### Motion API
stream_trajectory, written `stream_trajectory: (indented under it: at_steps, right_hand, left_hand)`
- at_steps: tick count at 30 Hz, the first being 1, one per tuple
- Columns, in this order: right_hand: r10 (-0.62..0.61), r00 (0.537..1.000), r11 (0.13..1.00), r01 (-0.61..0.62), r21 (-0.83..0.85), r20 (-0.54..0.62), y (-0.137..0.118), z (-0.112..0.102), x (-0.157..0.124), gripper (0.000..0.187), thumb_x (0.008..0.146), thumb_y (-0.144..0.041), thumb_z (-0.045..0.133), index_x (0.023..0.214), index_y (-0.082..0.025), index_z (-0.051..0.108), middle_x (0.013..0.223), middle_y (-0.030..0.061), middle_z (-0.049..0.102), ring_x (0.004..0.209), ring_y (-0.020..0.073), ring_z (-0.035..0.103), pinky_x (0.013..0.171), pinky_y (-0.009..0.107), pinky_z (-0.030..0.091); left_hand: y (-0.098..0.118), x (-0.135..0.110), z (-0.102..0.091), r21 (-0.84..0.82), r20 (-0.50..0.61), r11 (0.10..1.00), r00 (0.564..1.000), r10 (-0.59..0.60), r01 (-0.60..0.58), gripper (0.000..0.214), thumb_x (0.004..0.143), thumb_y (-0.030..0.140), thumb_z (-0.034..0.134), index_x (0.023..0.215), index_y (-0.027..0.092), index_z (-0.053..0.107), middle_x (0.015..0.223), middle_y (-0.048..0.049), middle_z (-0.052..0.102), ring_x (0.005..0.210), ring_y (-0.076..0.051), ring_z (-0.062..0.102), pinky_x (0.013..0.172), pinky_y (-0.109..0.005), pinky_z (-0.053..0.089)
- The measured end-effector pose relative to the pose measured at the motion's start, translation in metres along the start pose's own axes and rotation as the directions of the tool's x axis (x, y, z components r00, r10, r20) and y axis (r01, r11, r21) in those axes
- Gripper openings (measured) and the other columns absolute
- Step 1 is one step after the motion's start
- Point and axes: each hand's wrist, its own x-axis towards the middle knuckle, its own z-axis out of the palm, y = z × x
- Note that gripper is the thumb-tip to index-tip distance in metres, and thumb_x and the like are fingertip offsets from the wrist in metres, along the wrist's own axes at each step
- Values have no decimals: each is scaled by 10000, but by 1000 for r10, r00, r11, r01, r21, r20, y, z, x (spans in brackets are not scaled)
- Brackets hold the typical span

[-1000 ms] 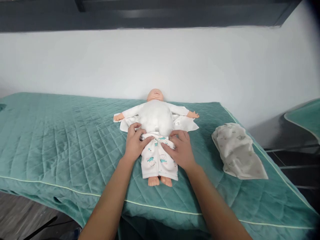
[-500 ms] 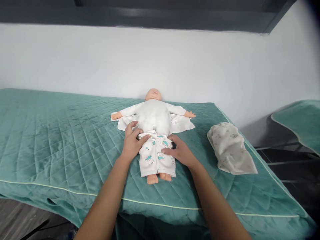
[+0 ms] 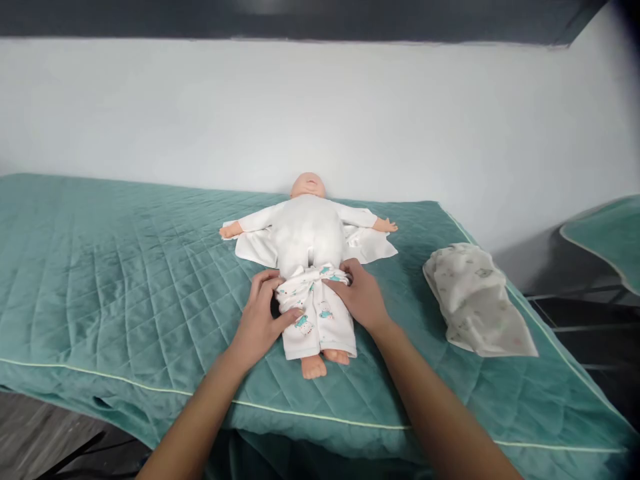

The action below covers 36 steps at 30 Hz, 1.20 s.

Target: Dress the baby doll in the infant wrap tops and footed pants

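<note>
A baby doll (image 3: 307,230) lies on its back, arms spread, its soft white torso bare. White printed baby pants (image 3: 320,313) cover its legs up to the thighs, with both feet sticking out below the hems. At the left side of the waistband, my left hand (image 3: 260,317) grips the pants, fingers at the edge and thumb on the front. My right hand (image 3: 363,293) pinches the waistband at the right side. Under the doll spreads an opened white top (image 3: 370,245), its sleeves on the doll's arms.
A green quilted cover (image 3: 125,280) lies over the bed. To the right sits a crumpled white printed cloth (image 3: 475,297). Behind the bed stands a pale wall (image 3: 200,107), with a dark ledge (image 3: 300,20) above. Another green padded surface (image 3: 610,233) is at the far right.
My left hand has moved down a little along the pants' side, and my right hand has moved slightly up to the waistband. The doll's legs have shifted a little to the right.
</note>
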Motion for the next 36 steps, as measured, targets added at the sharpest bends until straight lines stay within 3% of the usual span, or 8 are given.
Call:
stream_trajectory:
  at_steps: [7, 15, 19, 23, 26, 31, 34, 36]
  right_hand:
    - [11, 1000, 999, -12, -49, -23, -13, 5, 17, 432, 879, -634, 568, 1015, -233, 485, 861, 25, 643, 807, 226, 602, 710, 315, 392]
    - [-8, 999, 1000, 9, 26, -43, -1, 17, 38, 475, 852, -678, 588, 1017, -242, 497, 876, 2, 631, 800, 202, 580, 726, 314, 405]
    - [-29, 997, 1000, 28, -7, -67, 1, 20, 37, 455, 844, -661, 609, 999, -242, 519, 863, 5, 640, 786, 200, 583, 710, 307, 390]
    - [-54, 996, 998, 53, -15, -71, 3, 17, 39, 409, 814, -594, 654, 979, -236, 544, 850, -2, 639, 777, 195, 571, 716, 305, 383]
    - [-46, 998, 998, 48, 49, -42, 5, 12, 42, 358, 776, -517, 685, 950, -229, 564, 829, -19, 625, 773, 180, 557, 723, 297, 391]
    - [-60, 998, 994, 60, 92, -7, -2, 1, 14, 292, 826, -496, 645, 823, -207, 608, 748, -20, 613, 751, 169, 543, 706, 290, 388]
    - [-62, 992, 992, 51, 112, 106, -10, -8, -23, 421, 898, -567, 570, 705, -193, 565, 666, -12, 561, 704, 168, 523, 672, 297, 379]
    - [-78, 978, 992, 57, 114, 193, -15, -14, -46, 423, 913, -582, 560, 741, -195, 560, 699, -6, 568, 717, 176, 528, 695, 311, 404]
  left_hand:
    - [2, 35, 5, -25, -87, 998, 995, 54, -56, 452, 850, 369, 715, 1211, 241, 476, 1361, -108, 432, 1285, -247, 491, 1018, -388, 477]
    - [-15, 66, 7, -17, -137, 997, 988, 74, -77, 350, 861, 359, 691, 1141, 238, 519, 1265, -81, 467, 1220, -219, 511, 1027, -368, 470]
    - [-10, 57, 6, 7, -135, 1000, 991, 15, -14, 245, 878, 389, 671, 1037, 218, 595, 1254, -84, 449, 1198, -223, 525, 979, -352, 501]
    - [7, 28, 12, -6, -139, 1000, 990, -29, 28, 217, 892, 413, 656, 932, 204, 619, 1215, -88, 449, 1174, -228, 534, 986, -367, 509]
    - [19, 5, 21, -29, -128, 998, 990, -53, 50, 297, 853, 412, 708, 1031, 200, 600, 1305, -110, 438, 1202, -241, 536, 969, -378, 528]
    - [21, -2, 29, 26, -158, 1000, 987, -1, 5, 466, 789, 386, 778, 1148, 193, 551, 1380, -125, 431, 1339, -275, 469, 1137, -447, 439]
    - [17, 2, 29, 53, -191, 999, 982, 15, -5, 409, 807, 367, 761, 1112, 194, 551, 1387, -127, 435, 1343, -274, 472, 1155, -458, 418]
    - [15, 3, 28, 50, -196, 999, 980, 19, -9, 363, 825, 357, 744, 1096, 198, 564, 1389, -124, 440, 1346, -270, 474, 1162, -455, 410]
